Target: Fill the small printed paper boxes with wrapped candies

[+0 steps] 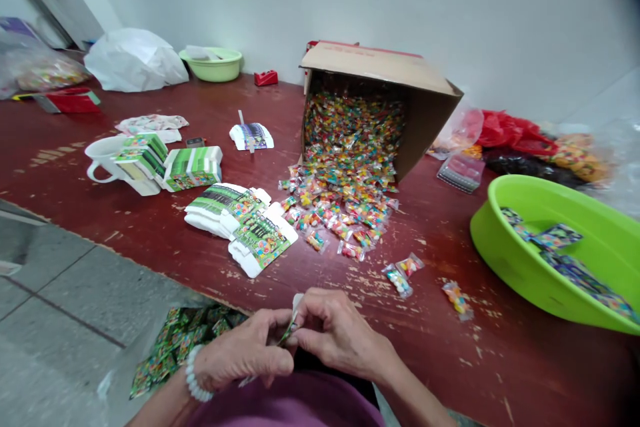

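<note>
**Left hand [245, 350]:** closed; fingers and thumb pinch the lower part of the card. A white bead bracelet [193, 375] sits on the wrist.

**Right hand [341, 337]:** closed; thumb and fingers pinch the card from the opposite side, knuckles up.

**Held item:** a printed card [289, 335], green and white, held between both hands at the table's near edge, in front of the person's torso. Most of it is hidden by the fingers, so its exact form cannot be confirmed.

**Handling:** judged light, thin and semi-stiff. It would likely bend or crease under hard pressure and offers little grip.

**Hold point:** best taken by its edges between thumb and fingertips, with both hands close together.

**Table:** a worn red table [495, 353] carries the items below.

**Nearby:** stacked printed cartons [260, 233] lie ahead of the hands. Beyond them, wrapped candies [345, 173] spill from a tipped cardboard box [380, 73]. A green basin [505, 247] holding printed packets stands to the right.

**Below left:** green sachets [173, 347] lie on the grey floor beside the left forearm.
</note>
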